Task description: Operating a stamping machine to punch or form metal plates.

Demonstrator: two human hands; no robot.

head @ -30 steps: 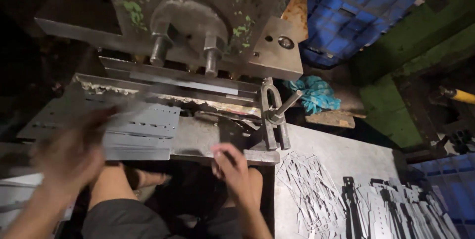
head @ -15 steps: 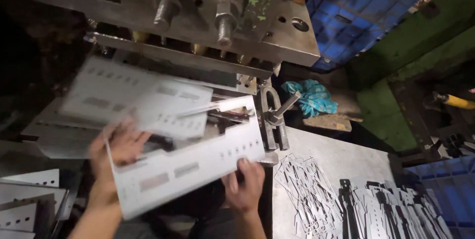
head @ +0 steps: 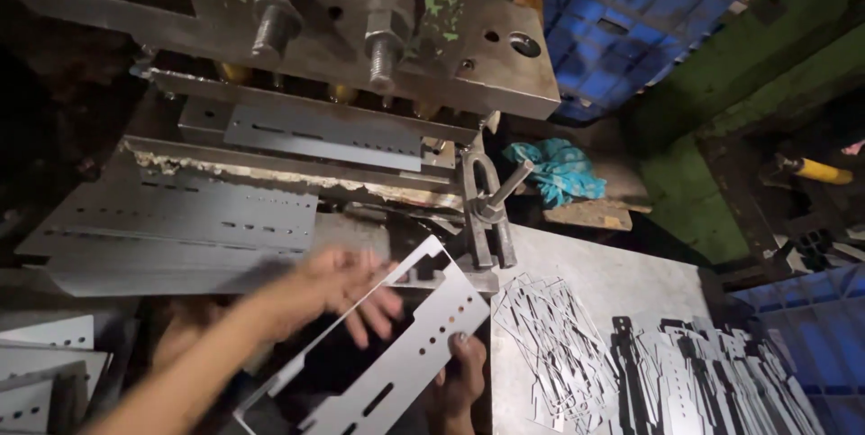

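Observation:
A pale punched metal sheet (head: 410, 358) with a large cut-out window and rows of holes and slots is held tilted in front of the press. My right hand (head: 459, 376) grips its lower right edge from below, thumb on top. My left hand (head: 338, 286) is blurred, its fingers spread across the sheet's upper left rim. Behind them, another long punched strip (head: 320, 133) lies in the open press die under the heavy upper block (head: 360, 30).
A stack of grey punched sheets (head: 180, 219) lies on the press bed at left. A clamp with a bolt (head: 487, 210) stands at the bed's right end. Scrap cut-outs (head: 577, 354) cover the metal table (head: 613, 273). A teal rag (head: 559, 169) and blue crates (head: 631, 30) lie behind.
The sheet has swung lower and to the right, tilting steeply. My left hand has moved right along its upper rim. My right hand stays under the lower edge.

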